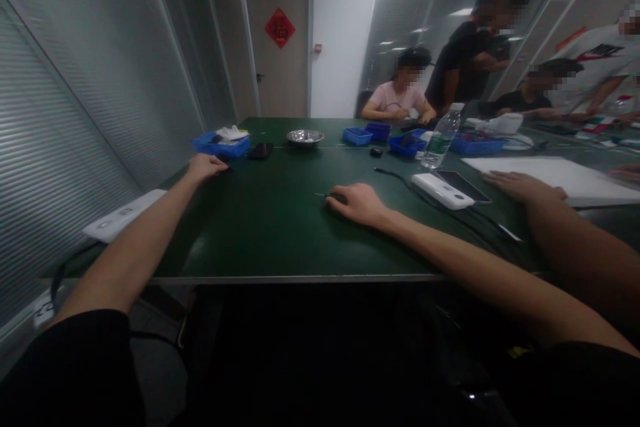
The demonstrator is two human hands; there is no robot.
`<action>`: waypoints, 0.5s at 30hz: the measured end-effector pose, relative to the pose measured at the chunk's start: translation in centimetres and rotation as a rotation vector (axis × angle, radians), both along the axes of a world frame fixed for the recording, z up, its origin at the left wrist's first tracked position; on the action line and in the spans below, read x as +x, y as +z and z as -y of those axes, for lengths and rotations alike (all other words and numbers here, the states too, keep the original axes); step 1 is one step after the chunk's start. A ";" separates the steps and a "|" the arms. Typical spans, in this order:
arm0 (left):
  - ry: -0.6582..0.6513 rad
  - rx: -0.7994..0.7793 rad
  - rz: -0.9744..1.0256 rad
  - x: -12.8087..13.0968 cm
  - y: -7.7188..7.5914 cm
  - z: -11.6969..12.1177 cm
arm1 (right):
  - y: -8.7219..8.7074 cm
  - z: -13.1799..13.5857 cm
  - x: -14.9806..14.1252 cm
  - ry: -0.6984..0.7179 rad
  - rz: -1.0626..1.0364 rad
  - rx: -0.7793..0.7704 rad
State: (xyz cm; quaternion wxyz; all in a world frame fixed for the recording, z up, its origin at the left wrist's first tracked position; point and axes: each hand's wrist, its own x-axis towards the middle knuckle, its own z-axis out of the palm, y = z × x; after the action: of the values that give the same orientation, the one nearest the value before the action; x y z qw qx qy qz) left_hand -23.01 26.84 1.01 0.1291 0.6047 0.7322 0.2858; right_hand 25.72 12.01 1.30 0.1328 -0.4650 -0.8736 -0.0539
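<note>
My right hand (359, 203) rests on the green table, its fingers closed around a small screwdriver (320, 195) whose thin metal shaft points left. Most of the handle is hidden in the palm. At the table's left side, my left hand (204, 165) is closed, with a small dark piece (228, 168) at its fingertips, too small to name. Just behind that hand stands a blue tray (204, 144) with white material in it. A black phone (261, 151) lies to the right of the tray.
A steel bowl (305, 138) and several blue bins (357, 137) stand toward the back. Right of my right hand are a white power bank (442, 191), cables, a water bottle (440, 140) and another person's hand (525, 187) on a white board (555, 173). A white power strip (125, 215) lies left.
</note>
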 end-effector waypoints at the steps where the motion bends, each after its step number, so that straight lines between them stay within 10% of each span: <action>1: 0.013 -0.001 0.010 0.0 -0.1 -0.1 | 0.0 0.0 0.0 -0.005 0.005 0.002; 15: -0.081 0.001 -0.197 1.0 1.2 0.2 | 0.2 0.3 -0.1 -0.004 0.036 -0.019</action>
State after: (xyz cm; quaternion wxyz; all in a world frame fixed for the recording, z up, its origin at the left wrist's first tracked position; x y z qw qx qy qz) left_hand -21.96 26.65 2.17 0.0676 0.6589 0.7163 0.2197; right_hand 25.65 11.75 1.54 0.1128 -0.4667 -0.8755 -0.0542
